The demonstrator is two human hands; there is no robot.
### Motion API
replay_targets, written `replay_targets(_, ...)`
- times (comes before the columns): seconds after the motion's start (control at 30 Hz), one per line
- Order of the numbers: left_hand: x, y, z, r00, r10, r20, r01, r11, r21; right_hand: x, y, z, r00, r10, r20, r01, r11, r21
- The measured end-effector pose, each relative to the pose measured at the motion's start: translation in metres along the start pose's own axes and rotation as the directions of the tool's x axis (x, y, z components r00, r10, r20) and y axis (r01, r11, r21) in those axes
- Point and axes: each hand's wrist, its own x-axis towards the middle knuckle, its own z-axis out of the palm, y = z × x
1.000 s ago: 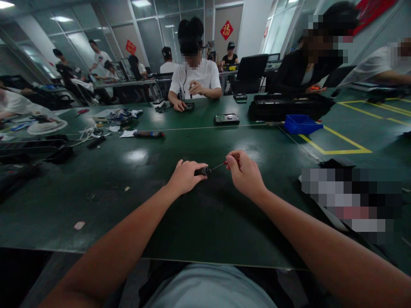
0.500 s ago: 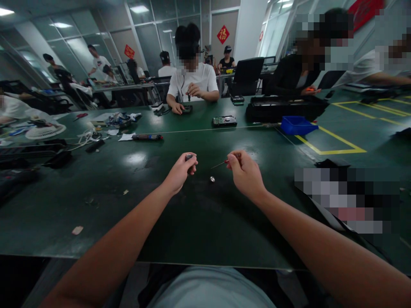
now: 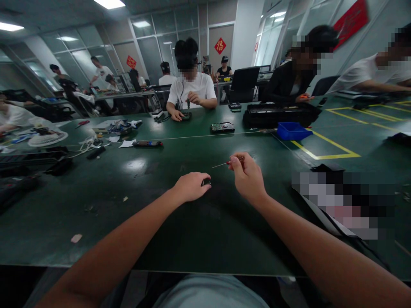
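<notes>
My left hand [image 3: 192,187] is low over the green table [image 3: 180,231], thumb and fingers curled around a small dark part [image 3: 206,182]. Most of that part is hidden by the fingers, so its kind does not show. My right hand [image 3: 248,175] grips a thin screwdriver [image 3: 228,163] with a reddish handle. Its slim metal shaft points left, above and to the right of my left fingertips, apart from them.
Beyond my hands lies an opened hard drive [image 3: 222,127], with a blue bin [image 3: 293,131] to its right. A pen-shaped electric screwdriver [image 3: 147,144] lies left. Across the table a person [image 3: 192,90] works on a dark device. Scraps [image 3: 76,238] lie near my left arm.
My left hand has moved right and nearer me, over the spot where a small silvery part lay; that part no longer shows there. My right hand stays nearly in place. The view tilted up slightly.
</notes>
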Motion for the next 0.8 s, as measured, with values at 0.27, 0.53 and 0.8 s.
replay_targets(0.27, 0.001, -0.001, -0.002, 1.000, 0.002, -0.020, -0.002, 0.999, 0.043, 0.000, 0.001, 0.001, 1.000, 0.010, 0.014, -0.010, 0.999, 0.035)
replay_targets(0.53, -0.005, -0.025, -0.027, 0.990, -0.122, 0.069, 0.139, 0.817, -0.560, 0.000, 0.002, 0.001, 0.999, 0.024, 0.039, -0.026, 0.998, 0.059)
replay_targets(0.8, -0.020, -0.062, -0.034, 0.946, -0.325, -0.001, 0.105, 0.310, -0.945, 0.000, 0.006, 0.003, 0.997, 0.029, 0.065, -0.034, 0.997, 0.069)
